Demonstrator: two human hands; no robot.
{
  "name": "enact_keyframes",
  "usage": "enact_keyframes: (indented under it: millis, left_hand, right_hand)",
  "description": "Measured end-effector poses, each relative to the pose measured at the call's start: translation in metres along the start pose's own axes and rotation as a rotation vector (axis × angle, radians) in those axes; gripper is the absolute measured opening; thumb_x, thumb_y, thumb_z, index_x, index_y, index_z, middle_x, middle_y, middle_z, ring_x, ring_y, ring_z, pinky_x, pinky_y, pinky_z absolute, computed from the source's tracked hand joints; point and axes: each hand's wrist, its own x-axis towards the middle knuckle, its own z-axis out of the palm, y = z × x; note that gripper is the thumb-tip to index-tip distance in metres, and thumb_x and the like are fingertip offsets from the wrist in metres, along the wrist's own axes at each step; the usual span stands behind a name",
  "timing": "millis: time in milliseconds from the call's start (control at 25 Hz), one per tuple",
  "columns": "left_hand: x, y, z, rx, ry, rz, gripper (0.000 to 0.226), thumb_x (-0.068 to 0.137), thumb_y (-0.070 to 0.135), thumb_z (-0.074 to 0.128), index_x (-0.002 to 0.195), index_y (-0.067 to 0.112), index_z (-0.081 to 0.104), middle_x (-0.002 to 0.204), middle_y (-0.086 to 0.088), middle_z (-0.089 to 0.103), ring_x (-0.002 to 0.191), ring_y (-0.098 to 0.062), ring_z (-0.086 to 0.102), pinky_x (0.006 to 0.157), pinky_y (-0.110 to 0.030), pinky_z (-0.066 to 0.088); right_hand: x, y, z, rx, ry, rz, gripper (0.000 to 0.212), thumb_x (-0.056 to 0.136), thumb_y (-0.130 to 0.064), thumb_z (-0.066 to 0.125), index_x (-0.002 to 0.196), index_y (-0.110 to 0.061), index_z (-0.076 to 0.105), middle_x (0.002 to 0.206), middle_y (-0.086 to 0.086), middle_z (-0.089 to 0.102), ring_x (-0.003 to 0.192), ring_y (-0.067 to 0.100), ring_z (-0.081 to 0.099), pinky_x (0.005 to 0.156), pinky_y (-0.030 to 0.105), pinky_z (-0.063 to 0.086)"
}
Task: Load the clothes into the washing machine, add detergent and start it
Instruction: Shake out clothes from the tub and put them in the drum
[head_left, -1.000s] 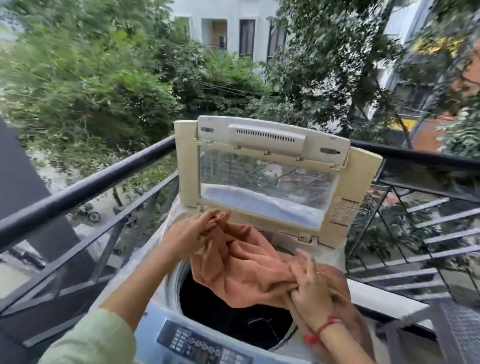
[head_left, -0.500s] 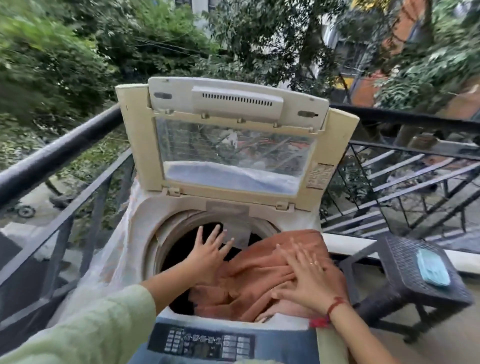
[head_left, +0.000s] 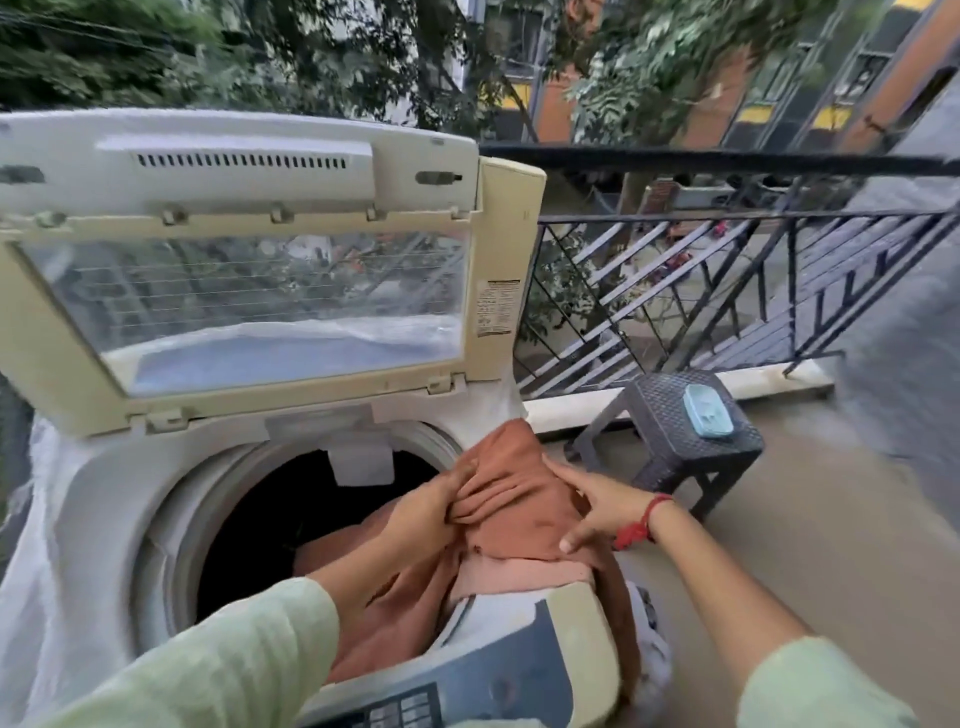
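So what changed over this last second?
The orange cloth came down from above the drum into its mouth, part draped over the right rim. The left hand, flat a moment ago, grips a fold again; the right hand stays flat on it. The lid stayed open.

Head view, close, down over washing machine (head_left: 104, 519)
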Motion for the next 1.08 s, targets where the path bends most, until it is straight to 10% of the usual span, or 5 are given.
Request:
enact_keyframes:
  millis: [280,560,640,840,1080]
  left_hand:
    - [-0.049,0.008,-0.064,0.290,0.396,0.187,0.021,0.068,0.027,0.047,0.078,0.023,0.065,0.076,0.001,0.048,0.069,-0.029,0.059,0.054,-0.033,0.040]
    - [-0.138,-0.009,-0.198,0.450,1.077,-0.018,0.037,0.074,0.025,0.053,0.108,0.022,0.067,0.110,-0.004,0.064,0.104,-0.031,0.058,0.088,-0.043,0.036]
    - [-0.140,-0.042,-0.197,0.528,0.888,-0.098,0.037,0.072,0.026,0.056,0.109,0.022,0.060,0.110,-0.006,0.065,0.100,-0.032,0.062,0.084,-0.043,0.044]
    - [-0.129,-0.080,-0.150,0.453,-0.670,-0.546,0.093,0.065,0.049,0.076,0.142,0.024,0.031,0.145,-0.002,0.040,0.129,-0.024,0.045,0.104,-0.032,0.040]
    - [-0.038,-0.019,-0.058,0.315,-0.193,-0.155,0.148,0.044,0.058,0.080,0.144,0.029,-0.025,0.158,-0.006,-0.012,0.146,-0.028,-0.004,0.115,-0.060,0.006]
  right_hand:
    - [-0.034,-0.048,0.062,-0.280,0.986,-0.232,0.054,0.059,-0.004,0.049,0.104,-0.030,0.066,0.080,-0.009,0.054,0.079,0.021,0.057,0.072,0.029,0.040]
    - [-0.045,-0.212,0.068,-0.389,1.328,-0.778,0.038,0.093,-0.050,0.039,0.112,-0.027,0.063,0.083,0.003,0.056,0.084,0.020,0.045,0.087,0.038,0.037]
    - [-0.014,-0.221,0.090,-0.448,1.078,-0.674,0.042,0.087,-0.043,0.044,0.124,-0.026,0.054,0.094,0.005,0.056,0.091,0.024,0.050,0.094,0.042,0.039]
    - [0.033,-0.161,0.105,-0.689,0.130,-0.325,0.090,0.079,-0.042,0.065,0.148,-0.032,0.008,0.157,0.004,0.005,0.145,0.024,0.004,0.116,0.048,0.002]
    - [0.013,-0.034,-0.004,-0.017,0.505,-0.092,0.131,0.038,-0.070,0.075,0.137,-0.050,-0.009,0.152,-0.007,-0.027,0.142,0.018,-0.018,0.117,0.049,0.002]
